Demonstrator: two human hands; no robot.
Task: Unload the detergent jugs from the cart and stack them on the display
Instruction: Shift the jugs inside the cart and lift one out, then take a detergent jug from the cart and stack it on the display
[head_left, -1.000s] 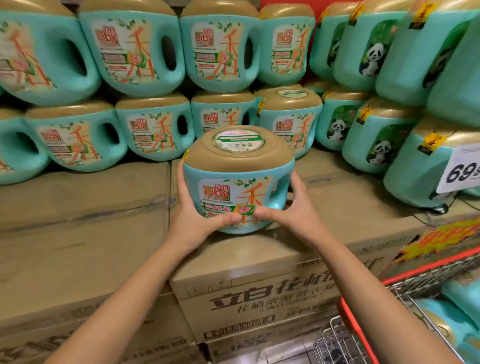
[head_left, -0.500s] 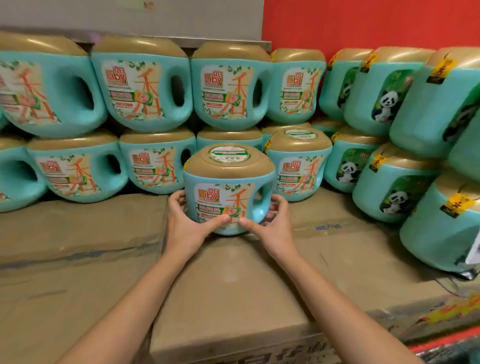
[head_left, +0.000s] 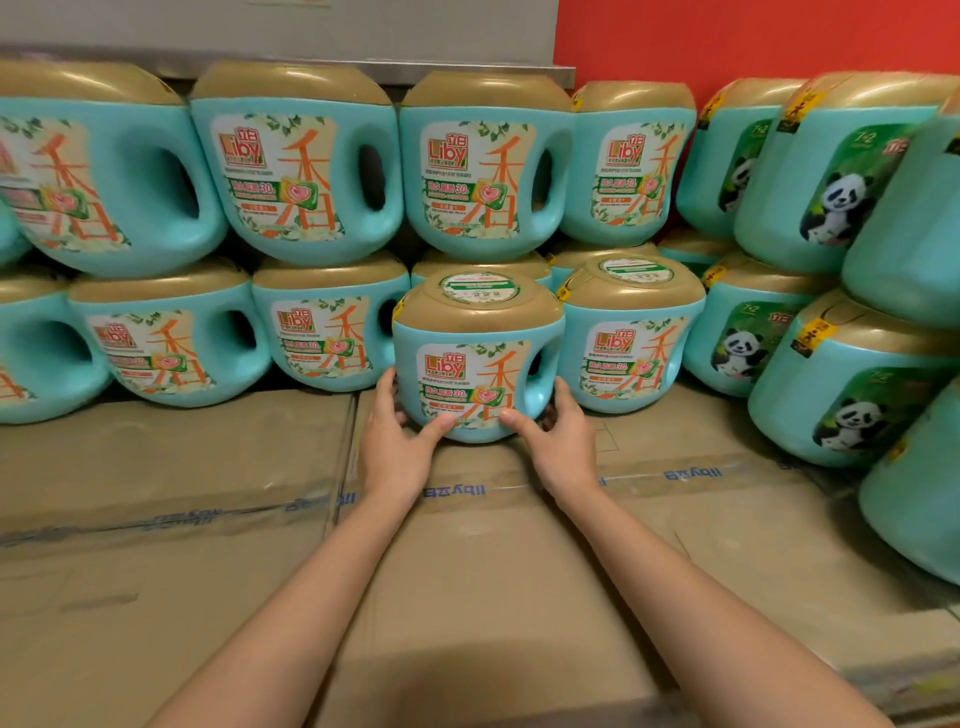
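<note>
A teal detergent jug (head_left: 475, 358) with a gold cap and a Liby label stands upright on the cardboard boxes (head_left: 467, 561) of the display, in the front row between other jugs. My left hand (head_left: 397, 447) grips its lower left side, thumb across the front of the base. My right hand (head_left: 561, 441) grips its lower right side by the handle, thumb on the front. A matching jug (head_left: 631, 332) stands right beside it. The cart is out of view.
Two stacked rows of the same Liby jugs (head_left: 296, 171) fill the back. Teal jugs with panda labels (head_left: 852, 384) are piled along the right. A red wall (head_left: 753, 36) rises behind them. Bare box tops stretch toward me and to the left.
Both hands have carried the jug forward, away from me, into the front row of the display. The view has risen, so the cart and price sign have dropped out of sight.
</note>
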